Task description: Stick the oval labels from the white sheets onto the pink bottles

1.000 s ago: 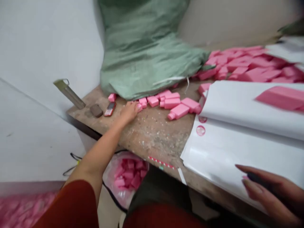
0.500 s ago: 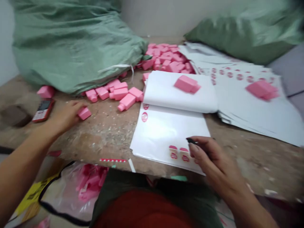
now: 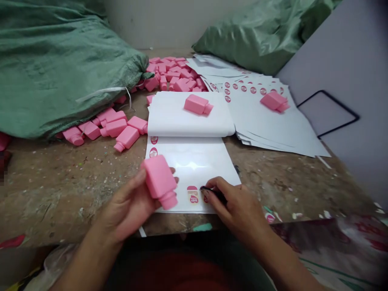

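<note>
My left hand [image 3: 133, 206] is closed around a pink plastic bottle [image 3: 160, 180], its neck tilted down and to the right. Below it lies a white sticker sheet [image 3: 194, 157] with a few pink-and-cream labels [image 3: 192, 195] near its front edge. My right hand [image 3: 235, 202] pinches a thin black tool [image 3: 215, 193], its tip at the labels; the tool's kind is unclear. The sheet's upper part is folded over, and a second pink bottle [image 3: 196, 104] lies on the fold.
Behind, loose pink bottles [image 3: 178, 74] are heaped beside a large green sack [image 3: 60, 72]. On the right, a stack of sticker sheets [image 3: 266, 121] carries another bottle [image 3: 274, 101]. A second green sack [image 3: 242, 40] stands at the back. Scraps dot the worn tabletop [image 3: 75, 182].
My left hand has brought a pink bottle from the table's left side to above the sheet. My right hand has come down with the black tool to the labels. The view has swung right.
</note>
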Tool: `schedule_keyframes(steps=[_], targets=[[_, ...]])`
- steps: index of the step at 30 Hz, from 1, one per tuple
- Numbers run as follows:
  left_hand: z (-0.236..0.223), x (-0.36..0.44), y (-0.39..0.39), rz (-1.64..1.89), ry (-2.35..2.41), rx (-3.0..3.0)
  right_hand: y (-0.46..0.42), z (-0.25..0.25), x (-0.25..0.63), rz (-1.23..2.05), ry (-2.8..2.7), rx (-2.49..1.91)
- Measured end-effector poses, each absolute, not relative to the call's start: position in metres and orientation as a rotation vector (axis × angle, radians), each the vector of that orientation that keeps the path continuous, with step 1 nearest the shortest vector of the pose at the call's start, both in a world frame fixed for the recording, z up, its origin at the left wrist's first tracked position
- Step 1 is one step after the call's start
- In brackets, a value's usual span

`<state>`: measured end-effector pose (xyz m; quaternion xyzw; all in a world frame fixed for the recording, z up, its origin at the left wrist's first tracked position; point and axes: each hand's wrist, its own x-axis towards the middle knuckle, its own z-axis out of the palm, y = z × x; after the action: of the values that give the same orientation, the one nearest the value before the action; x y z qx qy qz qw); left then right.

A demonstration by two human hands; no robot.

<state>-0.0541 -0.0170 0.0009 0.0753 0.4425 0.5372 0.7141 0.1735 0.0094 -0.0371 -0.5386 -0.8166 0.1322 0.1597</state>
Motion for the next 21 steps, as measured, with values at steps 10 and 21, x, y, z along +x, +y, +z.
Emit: schedule_keyframes(steps=[10,21], targets=[[-0.018,-0.017,-0.007,1.153,1.076,0.138,0.009,-0.039,0.165,0.129,-2.346,-1.392],[-0.022,-0.02,-0.01,1.142,1.028,0.159,0.011,-0.039,0.16,0.086,-2.342,-1.385]])
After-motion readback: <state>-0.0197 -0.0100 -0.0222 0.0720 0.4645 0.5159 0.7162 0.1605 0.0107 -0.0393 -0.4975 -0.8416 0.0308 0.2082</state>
